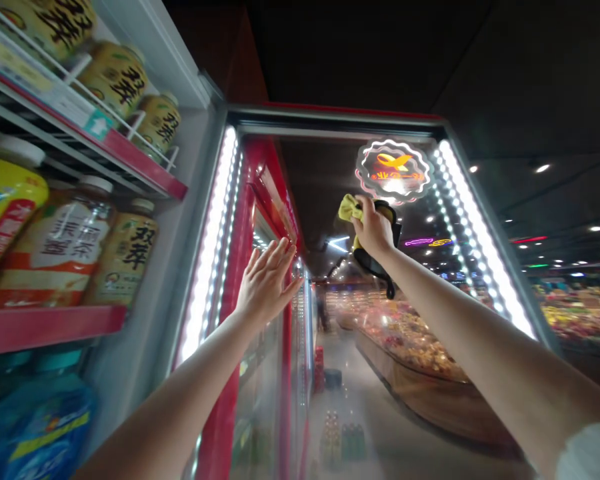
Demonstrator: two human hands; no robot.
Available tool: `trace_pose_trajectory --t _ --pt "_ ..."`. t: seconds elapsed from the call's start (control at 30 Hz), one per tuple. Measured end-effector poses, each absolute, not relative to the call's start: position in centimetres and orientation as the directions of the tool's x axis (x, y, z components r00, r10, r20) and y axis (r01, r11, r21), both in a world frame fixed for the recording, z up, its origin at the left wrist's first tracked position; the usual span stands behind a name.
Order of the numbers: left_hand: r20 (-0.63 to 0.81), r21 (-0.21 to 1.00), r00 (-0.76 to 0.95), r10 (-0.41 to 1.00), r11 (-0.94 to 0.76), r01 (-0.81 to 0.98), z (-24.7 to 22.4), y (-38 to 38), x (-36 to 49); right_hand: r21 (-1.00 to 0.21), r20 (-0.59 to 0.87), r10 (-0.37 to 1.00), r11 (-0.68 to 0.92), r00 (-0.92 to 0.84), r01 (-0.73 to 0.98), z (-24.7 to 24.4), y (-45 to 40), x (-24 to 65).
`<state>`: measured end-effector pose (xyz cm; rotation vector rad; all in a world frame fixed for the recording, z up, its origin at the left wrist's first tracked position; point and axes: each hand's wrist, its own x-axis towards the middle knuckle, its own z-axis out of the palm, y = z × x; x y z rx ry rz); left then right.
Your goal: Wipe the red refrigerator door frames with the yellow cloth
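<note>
My right hand (pixel 377 230) is closed around a yellow cloth (pixel 349 208) at the glass door (pixel 325 173) of a refrigerated cabinet, just below a round lit logo (pixel 394 170). Bunched cloth sticks out past the fingertips. A dark shape with a strap-like end (pixel 380 267) shows around this hand; whether it is a reflection I cannot tell. My left hand (pixel 266 280) is raised with its fingers stretched out and holds nothing. It is at the left part of the glass, and whether it touches the pane is unclear.
Bright light strips (pixel 210 247) run down both sides of the door frame. Shelves (pixel 55 327) of bottled drinks (pixel 123 250) stand close on the left. Through the glass appear a red-framed cabinet (pixel 225 407), an aisle floor (pixel 345 373) and a long curved display counter (pixel 420 373).
</note>
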<state>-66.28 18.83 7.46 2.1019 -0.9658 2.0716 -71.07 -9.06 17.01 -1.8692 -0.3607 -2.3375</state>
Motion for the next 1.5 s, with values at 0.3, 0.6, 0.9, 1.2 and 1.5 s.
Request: trace_pose_trajectory --t 0.3,0.6,0.9,1.2,1.5 --pt "0.923 -0.355 -0.033 -0.384 -0.816 -0.457 7.0 18.2 -66.5 0.422 0.905 0.399 -0.883 -0.146 0.207 19.4 -0.7 -70.0" --pt "0.917 -0.368 -0.022 -0.399 -0.821 -0.437 7.0 18.5 -66.5 0.227 0.964 0.198 -0.96 -0.178 0.165 21.3 -5.5 -70.5" --pt "0.911 -0.396 -0.08 -0.404 -0.805 -0.442 7.2 18.6 -66.3 0.564 0.824 0.543 -0.769 -0.158 0.301 18.2 -1.2 -69.6" --pt "0.912 -0.387 -0.069 -0.405 -0.792 -0.471 6.9 18.6 -66.2 0.215 0.957 0.14 -0.931 -0.256 0.294 20.7 -0.4 -69.4" --pt "0.957 -0.259 0.004 -0.29 -0.862 -0.435 5.2 22.9 -66.7 0.57 0.817 0.557 -0.746 -0.146 0.343 19.4 2.0 -68.7"
